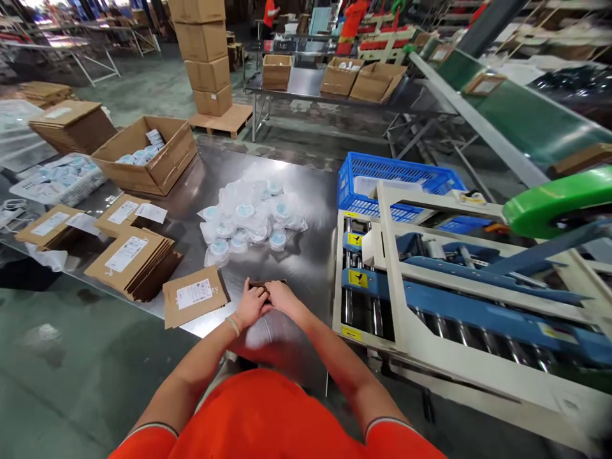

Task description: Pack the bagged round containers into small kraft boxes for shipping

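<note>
Cardboard (pixel 259 284) under both hands (pixel 252 306)

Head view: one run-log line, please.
left hand: touching brown cardboard piece, mostly hidden | right hand: touching it | round white items in clear plastic: piled beyond

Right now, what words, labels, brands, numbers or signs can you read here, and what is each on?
"ty", on the flat carton nearest the left hand, just right of its white label.
Too small to read: that label and those on the stacked flat cartons.
Too small or blurred: the yellow stickers on the roller machine, any print on the wrapped discs.
</note>
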Tool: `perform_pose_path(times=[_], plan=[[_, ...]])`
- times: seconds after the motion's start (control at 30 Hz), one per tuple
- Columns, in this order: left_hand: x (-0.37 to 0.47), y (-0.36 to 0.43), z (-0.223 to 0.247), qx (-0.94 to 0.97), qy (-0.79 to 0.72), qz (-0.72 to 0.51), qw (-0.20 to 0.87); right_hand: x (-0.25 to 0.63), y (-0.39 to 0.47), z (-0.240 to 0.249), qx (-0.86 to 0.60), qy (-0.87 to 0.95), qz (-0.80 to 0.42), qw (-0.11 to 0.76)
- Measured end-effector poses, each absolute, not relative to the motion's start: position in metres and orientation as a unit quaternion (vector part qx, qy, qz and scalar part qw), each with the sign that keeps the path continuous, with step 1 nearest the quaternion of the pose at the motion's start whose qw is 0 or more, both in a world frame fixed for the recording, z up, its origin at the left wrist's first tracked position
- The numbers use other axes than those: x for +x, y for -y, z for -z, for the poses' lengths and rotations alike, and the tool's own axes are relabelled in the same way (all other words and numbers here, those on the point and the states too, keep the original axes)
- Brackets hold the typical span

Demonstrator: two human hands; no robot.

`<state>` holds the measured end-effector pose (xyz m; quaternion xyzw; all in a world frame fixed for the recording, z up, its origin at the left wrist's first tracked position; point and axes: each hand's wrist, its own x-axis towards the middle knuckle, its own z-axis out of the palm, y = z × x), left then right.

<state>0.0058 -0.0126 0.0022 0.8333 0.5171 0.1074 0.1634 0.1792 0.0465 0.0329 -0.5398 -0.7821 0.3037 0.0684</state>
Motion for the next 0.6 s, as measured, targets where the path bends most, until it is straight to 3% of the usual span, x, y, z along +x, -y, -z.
perform_pose_path(times=[0.2, 0.37, 0.6], plan=[[0.011, 0.018, -0.006, 0.847, -0.508, -0.085, 0.133, 0.22, -0.051, -0.016, -0.607, 0.708, -0.333, 0.143], [0.012, 0.016, -0.013, 0.829, -0.513, -0.109, 0.192, 0.196, -0.051, 0.001, -0.545, 0.738, -0.374, 0.134], [-0.04, 0.021, 0.015, 0.615, -0.521, -0.419, 0.418, 0.245, -0.021, 0.004, -0.379, 0.842, -0.355, 0.145]])
